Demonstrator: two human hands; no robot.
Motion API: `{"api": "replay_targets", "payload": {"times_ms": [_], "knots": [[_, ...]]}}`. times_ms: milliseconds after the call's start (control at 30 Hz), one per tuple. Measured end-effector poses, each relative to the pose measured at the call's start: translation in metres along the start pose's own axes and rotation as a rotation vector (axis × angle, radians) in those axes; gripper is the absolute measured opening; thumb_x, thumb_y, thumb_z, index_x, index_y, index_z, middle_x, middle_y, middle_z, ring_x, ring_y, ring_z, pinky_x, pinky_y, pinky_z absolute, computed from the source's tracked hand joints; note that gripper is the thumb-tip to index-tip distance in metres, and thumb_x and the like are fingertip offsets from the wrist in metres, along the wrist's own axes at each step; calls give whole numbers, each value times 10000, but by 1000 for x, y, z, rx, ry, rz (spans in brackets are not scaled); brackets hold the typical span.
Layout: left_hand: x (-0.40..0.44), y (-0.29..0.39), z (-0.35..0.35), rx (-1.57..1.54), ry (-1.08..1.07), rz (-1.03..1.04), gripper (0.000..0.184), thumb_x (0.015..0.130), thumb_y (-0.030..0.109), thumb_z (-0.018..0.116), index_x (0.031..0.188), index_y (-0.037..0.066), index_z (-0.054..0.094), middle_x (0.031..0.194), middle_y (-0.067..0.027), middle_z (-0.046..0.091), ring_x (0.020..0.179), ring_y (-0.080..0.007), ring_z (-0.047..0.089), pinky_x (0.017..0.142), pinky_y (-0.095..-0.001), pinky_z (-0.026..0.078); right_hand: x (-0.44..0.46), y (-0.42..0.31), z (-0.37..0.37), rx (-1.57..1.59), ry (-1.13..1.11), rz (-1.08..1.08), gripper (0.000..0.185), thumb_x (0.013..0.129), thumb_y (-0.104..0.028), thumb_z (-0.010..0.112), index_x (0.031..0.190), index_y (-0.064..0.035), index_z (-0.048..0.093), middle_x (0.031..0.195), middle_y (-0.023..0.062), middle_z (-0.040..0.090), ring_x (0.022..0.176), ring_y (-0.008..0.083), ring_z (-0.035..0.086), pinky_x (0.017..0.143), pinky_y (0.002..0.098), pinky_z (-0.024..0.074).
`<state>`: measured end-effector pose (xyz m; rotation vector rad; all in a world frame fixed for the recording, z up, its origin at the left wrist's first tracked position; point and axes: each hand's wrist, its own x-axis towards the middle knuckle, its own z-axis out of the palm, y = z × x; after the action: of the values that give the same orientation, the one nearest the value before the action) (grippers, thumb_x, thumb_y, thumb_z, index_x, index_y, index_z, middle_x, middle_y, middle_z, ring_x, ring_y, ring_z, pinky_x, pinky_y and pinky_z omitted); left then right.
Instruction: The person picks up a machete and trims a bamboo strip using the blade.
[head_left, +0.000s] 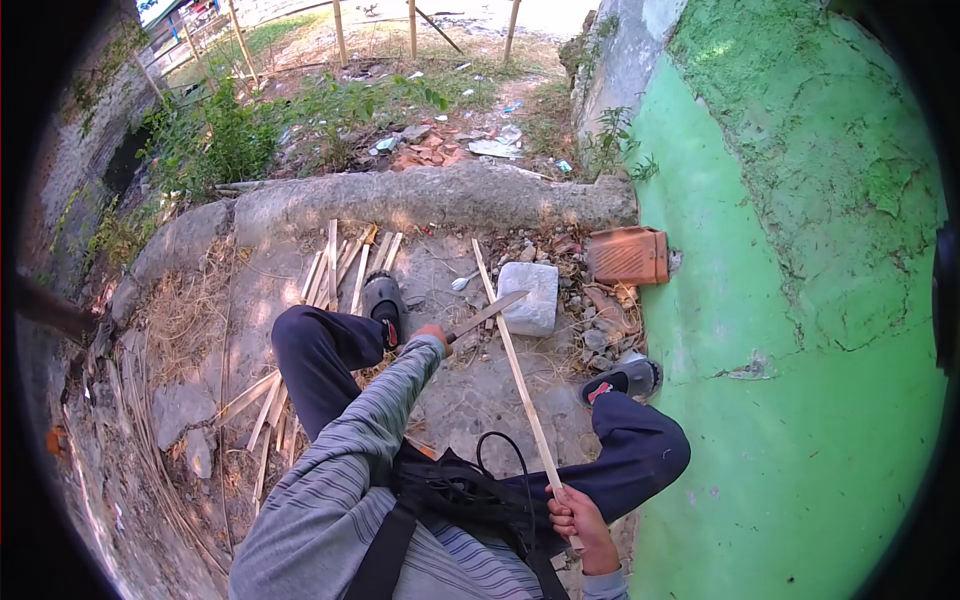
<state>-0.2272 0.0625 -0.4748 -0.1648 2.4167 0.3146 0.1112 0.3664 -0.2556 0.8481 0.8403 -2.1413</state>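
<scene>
My left hand [432, 335] is closed around the handle of a long knife [490, 312]. Its blade points to the upper right and crosses the bamboo strip [524, 390], with the tip over a whitish block [535, 310]. Whether blade and strip touch, I cannot tell. My right hand [580, 522], low in the view near my right thigh, is wrapped round the near end of that long, pale strip. From there the strip slants up and left, past the block's left side, to the ground beyond it.
Cut strips [325, 265] lie beyond my left shoe [383, 305], and more strips [265, 410] lie beside my left leg. A low concrete ledge [420, 205] runs across the front. A green wall [740, 400] stands close on the right, with an orange-brown brick [628, 257] beside it.
</scene>
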Motion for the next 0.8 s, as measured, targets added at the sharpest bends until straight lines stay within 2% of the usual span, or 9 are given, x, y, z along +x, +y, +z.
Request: {"api": "replay_targets", "payload": {"times_ms": [167, 233, 367, 467, 600, 767, 800], "knots": [[-33, -9, 11, 23, -20, 104, 418, 712, 282, 690, 1062, 52, 694, 1055, -205, 681, 988, -348, 665, 864, -418, 539, 10, -1, -4, 29, -22, -10, 191, 1029, -164, 401, 1157, -45, 477, 686, -35, 320, 485, 21, 255, 392, 163, 233], [-54, -9, 24, 28, -67, 325, 343, 680, 232, 659, 977, 67, 704, 965, -222, 686, 925, -374, 669, 828, -444, 541, 10, -1, -7, 43, -14, -4, 190, 1027, -166, 406, 1156, -46, 478, 686, -35, 319, 485, 22, 255, 393, 164, 231], [-120, 13, 23, -12, -150, 490, 280, 659, 212, 656, 908, 91, 700, 863, -215, 684, 850, -392, 667, 784, -465, 539, 5, -13, -1, 32, 1, -6, 193, 1024, -167, 412, 1158, -44, 479, 687, -35, 316, 488, 22, 261, 395, 165, 225], [-150, 20, 30, 5, -149, 801, 227, 637, 183, 656, 848, 105, 677, 752, -193, 663, 749, -405, 647, 706, -486, 530, 1, -20, 4, 63, -4, -14, 198, 1024, -151, 409, 1163, -30, 480, 693, -35, 318, 492, 17, 263, 391, 158, 217], [-183, 39, 14, 28, -168, 933, 205, 655, 190, 667, 841, 105, 660, 744, -177, 662, 740, -407, 643, 688, -485, 525, 0, -25, -1, 212, -46, -2, 219, 1025, -142, 408, 1188, -10, 471, 699, -34, 318, 493, 8, 257, 385, 148, 216], [-168, 49, 13, 77, -168, 775, 248, 667, 191, 671, 898, 103, 686, 803, -189, 678, 800, -399, 659, 730, -474, 537, -4, -30, 3, 240, -102, -12, 219, 1026, -148, 419, 1192, -11, 461, 699, -34, 320, 492, 8, 261, 385, 150, 225], [-156, 47, 12, 105, -144, 668, 263, 672, 193, 676, 919, 108, 699, 845, -190, 687, 837, -384, 667, 763, -464, 541, -2, -26, 4, 187, -78, -10, 214, 1027, -150, 420, 1187, -15, 463, 697, -36, 321, 492, 9, 263, 387, 152, 227]]}}
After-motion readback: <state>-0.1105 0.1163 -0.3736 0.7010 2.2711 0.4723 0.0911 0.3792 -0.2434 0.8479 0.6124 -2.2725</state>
